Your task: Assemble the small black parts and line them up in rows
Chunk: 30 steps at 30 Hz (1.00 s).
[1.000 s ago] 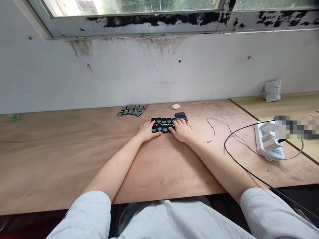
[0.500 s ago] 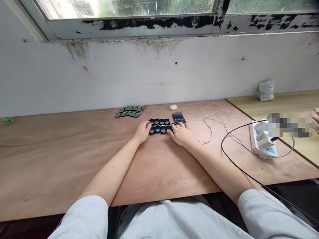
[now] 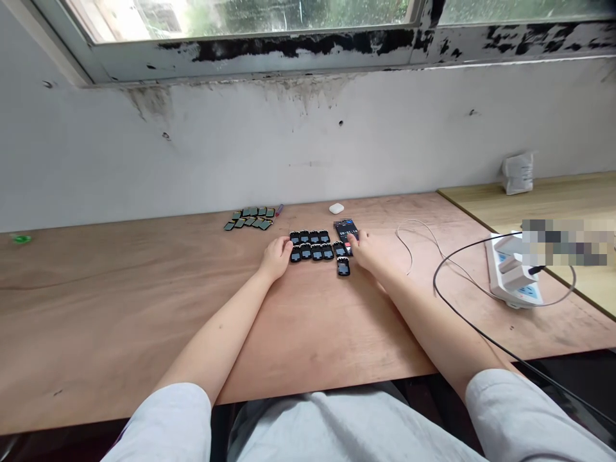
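Note:
Two rows of small black rectangular modules with blue-grey centres [image 3: 310, 246] lie on the plywood table top [image 3: 144, 301]. My left hand [image 3: 276, 258] rests at their left end, fingertips against the modules, holding nothing. My right hand [image 3: 363, 250] lies beside a black phone showing a timer [image 3: 345, 228], its fingertips at the phone's lower edge. Another black module [image 3: 339, 249] sits just left of those fingers. One more module [image 3: 343, 267] lies apart, below the rows. Nothing visible is held in my right hand.
Behind the rows lie several flat green cards [image 3: 249, 219], a small screwdriver [image 3: 280, 210] and a white earbud case [image 3: 336, 208]. To the right are a white power strip [image 3: 513, 273] with plugs, a black cable and a thin white cable [image 3: 409, 244].
My right hand has moved right, off the modules and towards the phone. A module now lies separately below the rows. My left hand has barely moved.

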Each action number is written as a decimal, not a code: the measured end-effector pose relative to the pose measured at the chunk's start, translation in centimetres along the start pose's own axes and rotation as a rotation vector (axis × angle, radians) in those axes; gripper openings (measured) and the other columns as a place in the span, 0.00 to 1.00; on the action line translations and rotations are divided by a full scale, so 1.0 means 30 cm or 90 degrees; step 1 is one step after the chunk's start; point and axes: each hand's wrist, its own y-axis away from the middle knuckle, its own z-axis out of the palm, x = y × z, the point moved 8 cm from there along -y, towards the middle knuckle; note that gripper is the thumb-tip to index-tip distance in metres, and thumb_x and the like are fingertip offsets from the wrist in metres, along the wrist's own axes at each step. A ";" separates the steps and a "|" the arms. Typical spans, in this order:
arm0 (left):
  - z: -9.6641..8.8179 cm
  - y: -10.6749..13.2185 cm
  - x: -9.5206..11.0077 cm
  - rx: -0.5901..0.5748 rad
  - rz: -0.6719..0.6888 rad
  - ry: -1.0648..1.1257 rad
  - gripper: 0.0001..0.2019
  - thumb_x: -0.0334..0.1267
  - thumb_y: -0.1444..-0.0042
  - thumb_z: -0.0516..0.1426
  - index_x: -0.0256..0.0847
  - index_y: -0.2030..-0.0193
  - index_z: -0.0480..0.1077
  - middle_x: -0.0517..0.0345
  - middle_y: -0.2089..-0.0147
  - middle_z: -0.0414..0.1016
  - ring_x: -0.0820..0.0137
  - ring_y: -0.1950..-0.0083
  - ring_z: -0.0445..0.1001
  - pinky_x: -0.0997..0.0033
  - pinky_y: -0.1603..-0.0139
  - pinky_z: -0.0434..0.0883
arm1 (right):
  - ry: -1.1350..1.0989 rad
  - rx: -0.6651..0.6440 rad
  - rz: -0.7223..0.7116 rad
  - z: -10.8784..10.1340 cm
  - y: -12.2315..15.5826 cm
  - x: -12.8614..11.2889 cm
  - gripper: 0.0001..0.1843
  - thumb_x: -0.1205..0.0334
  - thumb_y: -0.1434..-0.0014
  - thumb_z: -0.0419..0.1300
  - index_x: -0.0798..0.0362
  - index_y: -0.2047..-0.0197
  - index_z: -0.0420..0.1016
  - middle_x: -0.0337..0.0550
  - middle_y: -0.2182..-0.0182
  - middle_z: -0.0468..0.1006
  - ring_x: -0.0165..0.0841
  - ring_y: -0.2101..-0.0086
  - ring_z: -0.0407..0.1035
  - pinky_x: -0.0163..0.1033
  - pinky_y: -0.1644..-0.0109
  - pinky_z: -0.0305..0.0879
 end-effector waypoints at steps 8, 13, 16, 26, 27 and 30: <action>0.011 0.004 0.008 -0.035 -0.019 -0.048 0.24 0.52 0.28 0.45 0.41 0.38 0.70 0.45 0.38 0.76 0.53 0.35 0.72 0.49 0.33 0.67 | -0.147 0.025 0.054 0.019 -0.058 0.072 0.27 0.46 0.24 0.39 0.54 0.45 0.71 0.56 0.46 0.78 0.46 0.47 0.70 0.43 0.47 0.62; 0.022 0.001 0.007 -0.044 -0.005 -0.055 0.23 0.50 0.29 0.46 0.39 0.37 0.69 0.45 0.38 0.76 0.54 0.36 0.72 0.50 0.34 0.68 | -0.141 0.022 0.055 0.022 -0.053 0.071 0.27 0.45 0.24 0.40 0.54 0.49 0.72 0.56 0.49 0.79 0.46 0.49 0.71 0.43 0.49 0.62; 0.021 -0.002 0.009 -0.042 0.004 -0.051 0.23 0.49 0.29 0.47 0.39 0.38 0.69 0.44 0.39 0.76 0.54 0.37 0.72 0.51 0.35 0.68 | -0.117 0.062 0.046 -0.011 -0.043 0.060 0.25 0.47 0.25 0.41 0.54 0.49 0.73 0.56 0.49 0.78 0.47 0.48 0.69 0.44 0.47 0.62; 0.017 0.182 0.217 -0.057 0.239 -0.187 0.15 0.41 0.31 0.49 0.42 0.49 0.74 0.44 0.50 0.75 0.54 0.44 0.72 0.52 0.41 0.69 | -0.002 -0.116 -0.428 -0.050 0.080 -0.118 0.13 0.70 0.47 0.60 0.49 0.68 0.87 0.49 0.58 0.76 0.43 0.52 0.66 0.43 0.47 0.63; 0.034 0.217 0.250 -0.094 0.291 -0.183 0.14 0.40 0.31 0.49 0.42 0.50 0.74 0.45 0.51 0.75 0.56 0.46 0.73 0.54 0.43 0.70 | -0.008 -0.140 -0.438 -0.038 0.089 -0.124 0.14 0.71 0.49 0.61 0.48 0.68 0.87 0.48 0.58 0.76 0.43 0.54 0.67 0.42 0.49 0.64; 0.052 0.282 0.312 -0.139 0.376 -0.134 0.13 0.40 0.31 0.51 0.42 0.48 0.73 0.47 0.51 0.74 0.61 0.51 0.74 0.59 0.47 0.72 | -0.074 -0.194 -0.497 0.014 0.132 -0.180 0.16 0.73 0.52 0.64 0.45 0.66 0.89 0.45 0.59 0.77 0.38 0.59 0.69 0.39 0.53 0.66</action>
